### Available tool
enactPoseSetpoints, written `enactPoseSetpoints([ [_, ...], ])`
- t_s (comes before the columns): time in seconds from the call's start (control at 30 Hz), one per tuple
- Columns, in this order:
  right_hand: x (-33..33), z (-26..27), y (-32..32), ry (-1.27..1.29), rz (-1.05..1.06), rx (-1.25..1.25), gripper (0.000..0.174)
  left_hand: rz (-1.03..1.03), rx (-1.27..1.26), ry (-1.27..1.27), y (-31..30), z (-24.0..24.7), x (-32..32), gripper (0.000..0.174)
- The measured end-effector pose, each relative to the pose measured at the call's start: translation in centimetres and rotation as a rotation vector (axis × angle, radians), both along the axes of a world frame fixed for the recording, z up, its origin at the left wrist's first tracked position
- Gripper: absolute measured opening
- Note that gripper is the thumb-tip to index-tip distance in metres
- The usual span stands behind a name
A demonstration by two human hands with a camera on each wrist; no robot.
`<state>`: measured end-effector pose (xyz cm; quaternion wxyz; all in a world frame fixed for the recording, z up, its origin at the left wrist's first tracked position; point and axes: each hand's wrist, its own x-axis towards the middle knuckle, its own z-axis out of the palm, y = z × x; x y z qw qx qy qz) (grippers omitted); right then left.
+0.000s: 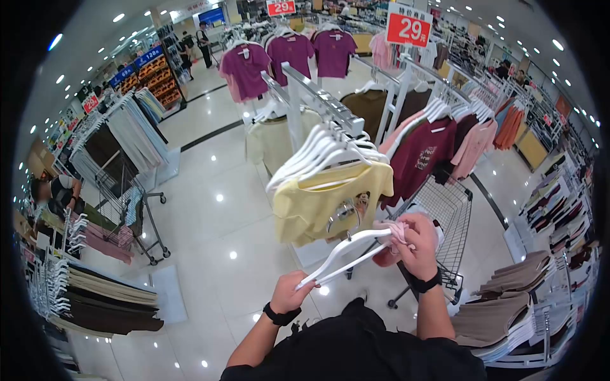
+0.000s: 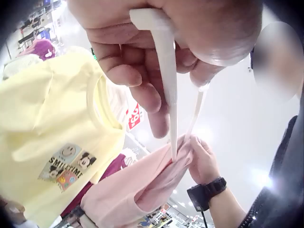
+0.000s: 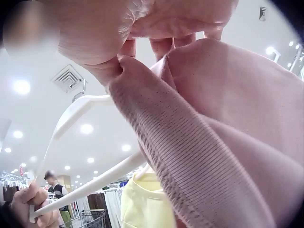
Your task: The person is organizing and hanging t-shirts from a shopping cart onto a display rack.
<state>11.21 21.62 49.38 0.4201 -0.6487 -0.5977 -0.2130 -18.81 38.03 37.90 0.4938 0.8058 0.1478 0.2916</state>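
Hands at chest height in a clothing store aisle, seen from the head view. The left hand (image 1: 291, 293) is clenched around the lower end of a white plastic hanger (image 1: 346, 249), and the left wrist view shows its fingers curled about the hanger's arm. The hanger slants up and to the right, to the right hand (image 1: 417, 246). This hand pinches a bunched pink garment (image 1: 395, 231) at the hanger's far end. The right wrist view shows thumb and fingers gripping the ribbed pink fabric. Hanger and garment are held in the air between the person and a wire shopping cart (image 1: 448, 206). Just beyond them a yellow T-shirt (image 1: 330, 200) hangs on a rack (image 1: 321, 98) of white hangers. A red price sign (image 1: 408, 26) reading 29 stands above the far racks.
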Motion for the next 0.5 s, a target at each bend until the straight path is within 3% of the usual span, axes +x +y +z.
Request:
enactPoseSetpoints([
  [0.03, -0.6, 1.0, 0.1, -0.011, 0.004, 0.012, 0.027, -0.003, 0.009, -0.062, 0.5, 0.7, -0.7, 0.014],
  [0.1, -1.4, 2.3, 0.0, 0.005, 0.085, -0.205, 0.029, -0.003, 0.037, -0.1, 1.5, 2.2, -1.7, 0.012],
  [0.13, -1.7, 2.3, -0.4, 0.079, 0.03, -0.376, 0.031, 0.039, -0.037, -0.002, 2.0, 3.0, -2.3, 0.012],
  [0.17, -2.4, 2.6, 0.0, 0.075, 0.032, -0.371, 0.031, 0.082, -0.111, 0.099, 2.5, 3.5, -3.1, 0.012],
  [0.2, -3.2, 3.1, 0.6, 0.26, -0.02, -0.407, 0.031, 0.033, -0.244, 0.042, 3.9, 2.0, -3.9, 0.028],
  [0.23, -4.0, 3.5, 1.2, 0.446, -0.071, -0.441, 0.032, 0.039, -0.237, 0.039, 4.7, 0.7, -4.5, 0.028],
  [0.3, -4.9, 3.4, 1.9, 0.562, -0.048, -0.426, 0.025, -0.113, -0.94, -0.665, 5.8, 1.3, -4.9, 0.049],
  [0.37, -5.2, 1.1, 2.7, 0.802, 0.284, -0.163, 0.019, -0.022, -0.871, -0.605, 6.5, 0.6, -5.1, 0.049],
  [0.43, -7.0, 0.7, 2.6, 0.987, 0.368, -0.218, 0.017, 0.149, -0.747, -0.469, 6.8, 0.0, -4.9, 0.05],
  [0.47, -8.9, 1.7, 3.0, 1.035, 0.484, -0.328, 0.016, 0.069, -0.679, -0.389, 5.9, 1.2, -4.0, 0.04],
  [0.5, -10.8, 2.5, 3.1, 1.085, 0.596, -0.433, 0.014, -0.04, -0.43, -0.22, 3.9, 2.4, -2.2, 0.034],
])
